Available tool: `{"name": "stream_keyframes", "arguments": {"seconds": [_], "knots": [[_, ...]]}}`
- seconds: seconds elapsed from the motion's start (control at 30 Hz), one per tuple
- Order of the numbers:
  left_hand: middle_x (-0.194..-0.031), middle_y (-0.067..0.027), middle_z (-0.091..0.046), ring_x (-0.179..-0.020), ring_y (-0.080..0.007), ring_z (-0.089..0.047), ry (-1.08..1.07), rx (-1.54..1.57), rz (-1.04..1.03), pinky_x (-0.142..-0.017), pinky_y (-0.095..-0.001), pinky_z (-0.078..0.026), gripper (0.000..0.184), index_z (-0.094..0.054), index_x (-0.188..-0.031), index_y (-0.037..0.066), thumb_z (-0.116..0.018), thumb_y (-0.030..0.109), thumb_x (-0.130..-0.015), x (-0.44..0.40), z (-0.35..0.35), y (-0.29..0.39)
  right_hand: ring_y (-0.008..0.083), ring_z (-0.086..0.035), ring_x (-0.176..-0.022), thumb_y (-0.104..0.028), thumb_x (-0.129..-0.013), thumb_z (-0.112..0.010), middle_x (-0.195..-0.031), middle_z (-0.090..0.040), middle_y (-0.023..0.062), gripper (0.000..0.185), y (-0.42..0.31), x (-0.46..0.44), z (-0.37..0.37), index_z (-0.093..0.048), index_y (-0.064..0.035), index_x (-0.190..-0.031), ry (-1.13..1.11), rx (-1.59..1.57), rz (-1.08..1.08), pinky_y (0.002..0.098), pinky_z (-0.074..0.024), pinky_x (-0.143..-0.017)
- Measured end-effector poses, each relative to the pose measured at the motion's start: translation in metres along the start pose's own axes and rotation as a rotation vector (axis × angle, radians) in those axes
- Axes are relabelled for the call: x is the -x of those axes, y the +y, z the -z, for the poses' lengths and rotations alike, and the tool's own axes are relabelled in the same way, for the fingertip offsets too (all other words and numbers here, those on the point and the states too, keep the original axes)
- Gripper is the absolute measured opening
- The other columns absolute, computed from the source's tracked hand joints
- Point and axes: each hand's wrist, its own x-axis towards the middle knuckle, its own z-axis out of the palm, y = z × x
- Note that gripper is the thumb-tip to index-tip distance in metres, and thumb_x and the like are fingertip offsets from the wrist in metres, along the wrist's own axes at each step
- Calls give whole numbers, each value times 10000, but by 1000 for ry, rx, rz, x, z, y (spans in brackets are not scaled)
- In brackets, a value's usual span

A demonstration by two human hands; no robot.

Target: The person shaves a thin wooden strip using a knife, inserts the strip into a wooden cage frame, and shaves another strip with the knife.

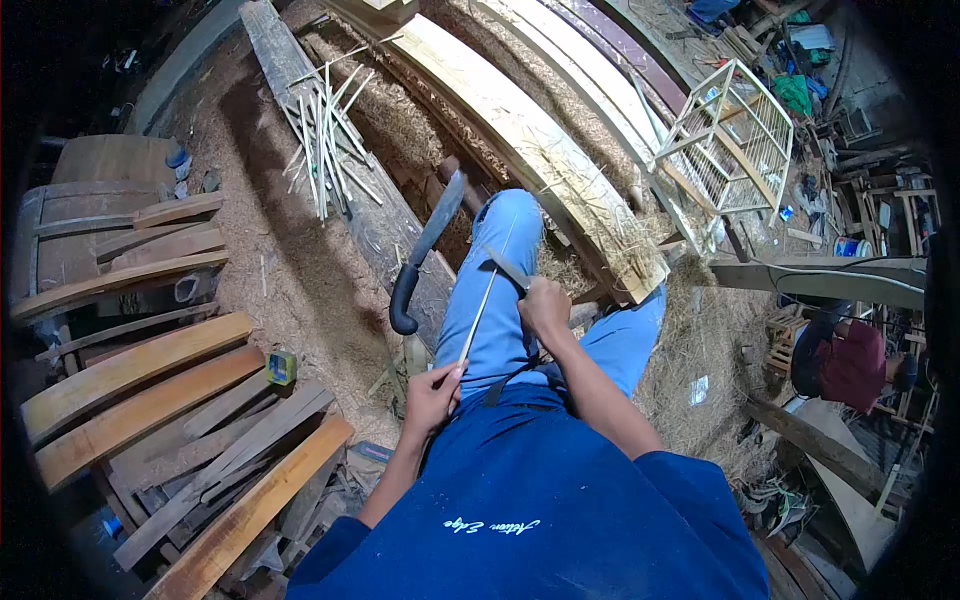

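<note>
My left hand (432,398) is closed on the near end of a thin pale wooden stick (479,318), which slants up across my thigh. In my right hand (546,308) is a knife (508,267), its blade lying against or just over the stick's far part; whether it cuts in, I cannot tell. Left of my knee a machete (431,240) with a black handle rests on the grey plank (390,215). Farther up that plank lies a loose bundle of similar sticks (325,140).
Long curved beams (520,110) run past my right knee. A slatted wooden cage (735,140) stands at upper right. Curved boards (140,370) are stacked on the left, with a yellow tape measure (281,367) on them. Another person (850,365) sits at far right. Shavings cover the ground.
</note>
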Motion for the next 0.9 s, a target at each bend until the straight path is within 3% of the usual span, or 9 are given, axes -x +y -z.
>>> {"name": "stream_keyframes", "arguments": {"seconds": [0.1, 0.17, 0.2, 0.3, 0.73, 0.9], "knots": [[-644, 16, -564, -440, -35, -438, -62, 32, 9, -381, -206, -335, 282, -675, -1208, 41, -616, 189, -976, -33, -16, 14, 426, -684, -782, -114, -713, -664, -793, -679, 249, 119, -2, -2, 9, -697, -25, -784, -34, 22, 141, 519, -547, -720], [-631, 17, -556, -447, -46, -452, -55, 109, 34, -392, -205, -346, 296, -673, -1214, 53, -634, 211, -966, -53, -29, 24, 443, -670, -788, -119, -721, -624, -806, -673, 257, 182, -7, 1, 16, -704, -43, -866, -149, 80, 250, 533, -543, -740], [-635, 17, -562, -435, -43, -447, -43, 121, 36, -381, -201, -341, 300, -680, -1206, 65, -658, 219, -950, -57, -37, 32, 416, -686, -753, -130, -692, -679, -767, -676, 241, 122, -11, 5, 21, -684, -29, -760, -85, 77, 273, 515, -556, -695], [-633, 24, -561, -425, -36, -432, 15, 108, 53, -376, -197, -329, 307, -685, -1198, 62, -678, 222, -936, -67, -48, 35, 415, -685, -746, -134, -689, -681, -762, -676, 238, 121, -8, 6, 20, -677, -27, -746, -83, 56, 289, 515, -557, -691], [-592, 61, -525, -488, -12, -407, 152, -82, -115, -430, -213, -311, 282, -718, -1131, 29, -683, 232, -937, -34, -28, -2, 431, -673, -776, -109, -716, -655, -762, -666, 238, 97, -9, 12, 7, -672, -35, -778, -114, 47, 167, 533, -540, -728], [-593, 58, -532, -496, -12, -411, 169, -137, -37, -443, -209, -310, 270, -723, -1120, 37, -684, 232, -937, 10, -12, -3, 431, -671, -783, -102, -714, -656, -777, -670, 244, 106, -10, 8, 7, -674, -23, -783, -107, 42, 124, 529, -539, -731]]}}
